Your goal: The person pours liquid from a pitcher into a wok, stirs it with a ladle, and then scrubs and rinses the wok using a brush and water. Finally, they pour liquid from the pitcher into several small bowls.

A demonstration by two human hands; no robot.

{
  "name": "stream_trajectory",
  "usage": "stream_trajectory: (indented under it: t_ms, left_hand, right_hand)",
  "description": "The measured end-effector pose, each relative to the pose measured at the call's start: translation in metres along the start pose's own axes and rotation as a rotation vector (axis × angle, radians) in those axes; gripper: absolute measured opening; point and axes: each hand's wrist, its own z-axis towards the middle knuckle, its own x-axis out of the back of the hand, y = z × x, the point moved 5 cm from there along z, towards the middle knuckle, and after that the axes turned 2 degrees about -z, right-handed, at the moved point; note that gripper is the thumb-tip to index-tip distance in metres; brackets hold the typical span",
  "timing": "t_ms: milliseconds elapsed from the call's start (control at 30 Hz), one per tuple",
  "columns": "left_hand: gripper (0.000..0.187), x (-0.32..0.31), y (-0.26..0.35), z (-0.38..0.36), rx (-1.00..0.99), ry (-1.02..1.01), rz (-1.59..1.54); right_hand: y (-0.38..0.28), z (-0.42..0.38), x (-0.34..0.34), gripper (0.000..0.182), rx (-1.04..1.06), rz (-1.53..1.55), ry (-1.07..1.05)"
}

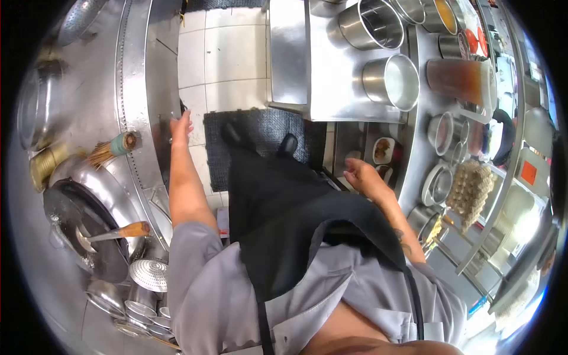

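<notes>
My left hand [181, 127] hangs beside the front edge of the steel counter [134, 77] on the left, over the tiled floor. Its fingers are apart and nothing shows in them. On the right, my right hand [361, 175] is held near an opening under the steel worktop, with fingers loosely bent and apart, holding nothing visible. Just beyond it, a white tray [383, 151] with brown food sits in that opening. A black apron [278, 195] covers my front.
Steel pots [390, 83] stand on the right worktop, near a container of reddish-brown liquid [452, 80] and egg trays [471, 192]. A wok [89, 225], a bamboo brush [112, 148] and a perforated ladle [149, 274] lie left. A black mat [266, 125] lies underfoot.
</notes>
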Motion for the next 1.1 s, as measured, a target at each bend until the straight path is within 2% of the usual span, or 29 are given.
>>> stream_trajectory:
  t_ms: [167,200,300,367,433,467,500,533,567,633,667,700,733,800,833,867,900,967,1000,1067,1100]
  left_hand:
    - [0.079,0.001,-0.001,0.018,0.001,-0.035,-0.164]
    - [0.070,0.003,-0.002,0.026,0.006,0.054,-0.055]
    - [0.064,0.005,-0.004,0.022,-0.035,0.108,-0.008]
    - [0.065,0.008,-0.004,0.021,-0.134,0.173,0.024]
    - [0.061,0.008,-0.006,0.013,-0.179,0.146,-0.029]
    - [0.061,0.011,0.012,-0.009,-0.210,0.212,0.040]
    - [0.063,0.010,0.027,-0.033,-0.151,0.152,-0.112]
    - [0.074,0.005,-0.019,0.016,-0.250,0.095,-0.039]
    - [0.086,0.006,0.017,-0.041,-0.113,0.109,-0.295]
    - [0.097,0.008,0.022,-0.055,-0.407,0.166,0.032]
    - [0.097,0.015,0.033,-0.088,-0.432,0.209,0.082]
    - [0.090,0.015,0.015,-0.089,-0.499,0.113,0.147]
    - [0.079,0.026,0.038,-0.135,-0.382,0.001,0.135]
    - [0.079,0.051,0.069,-0.220,-0.222,-0.225,0.186]
    - [0.078,0.062,0.065,-0.243,-0.211,-0.255,0.126]
    - [0.073,0.073,0.052,-0.261,-0.314,-0.141,0.109]
    - [0.068,0.092,0.049,-0.284,-0.270,-0.142,0.092]
    - [0.055,0.138,0.063,-0.343,-0.251,0.062,0.065]
    - [0.050,0.163,0.074,-0.372,-0.255,0.179,0.100]
    - [0.043,0.208,0.081,-0.408,-0.364,0.369,0.160]
    - [0.039,0.228,0.097,-0.429,-0.383,0.529,0.187]
  right_hand:
    - [-0.038,0.009,-0.020,0.041,0.034,-0.124,-0.053]
    - [-0.046,0.012,-0.022,0.040,0.046,-0.122,-0.065]
    - [-0.073,0.023,-0.020,0.040,0.140,-0.152,-0.074]
    - [-0.097,0.033,-0.017,0.040,0.278,-0.212,-0.064]
    - [-0.128,0.043,-0.007,0.040,0.310,-0.185,-0.074]
    - [-0.147,0.050,-0.004,0.040,0.341,-0.177,-0.090]
    - [-0.169,0.059,-0.002,0.039,0.466,-0.265,-0.070]
    - [-0.196,0.064,0.001,0.039,0.499,-0.268,-0.094]
    - [-0.227,0.066,0.002,0.039,0.539,-0.272,-0.125]
    - [-0.288,0.067,-0.007,0.037,0.769,-0.258,-0.110]
    - [-0.320,0.065,-0.016,0.037,0.868,-0.264,-0.150]
    - [-0.350,0.058,-0.027,0.036,0.960,-0.262,-0.178]
    - [-0.381,0.047,-0.041,0.036,1.114,-0.267,-0.182]
    - [-0.431,0.031,-0.074,0.037,1.409,-0.223,-0.186]
    - [-0.452,0.022,-0.096,0.037,1.434,-0.229,-0.218]
    - [-0.471,0.010,-0.120,0.038,1.455,-0.231,-0.244]
    - [-0.487,-0.001,-0.147,0.040,1.523,-0.207,-0.275]
    - [-0.511,-0.029,-0.201,0.040,1.541,-0.294,-0.408]
    - [-0.515,-0.043,-0.224,0.043,1.457,-0.372,-0.419]
    - [-0.520,-0.040,-0.278,0.042,1.489,-0.641,-0.386]
    - [-0.524,-0.046,-0.292,0.042,1.495,-0.780,-0.366]
